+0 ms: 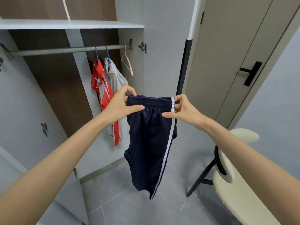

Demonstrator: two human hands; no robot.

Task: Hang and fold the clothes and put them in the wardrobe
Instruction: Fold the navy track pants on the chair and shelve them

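Observation:
Navy shorts (149, 143) with white side stripes hang in the air in front of me, folded lengthwise. My left hand (121, 104) pinches the left end of the elastic waistband and my right hand (181, 108) pinches the right end by the stripes. Behind them stands the open wardrobe with a metal rail (65, 49). On the rail hang a red and white garment (103, 95), a white garment (116, 82) and an empty pink hanger (128, 62).
A cream chair (227, 168) with black legs stands at the right, close under my right forearm. An open wardrobe door (24, 111) is at the left. A grey room door with a black handle (251, 73) is at the right. The floor is grey tile.

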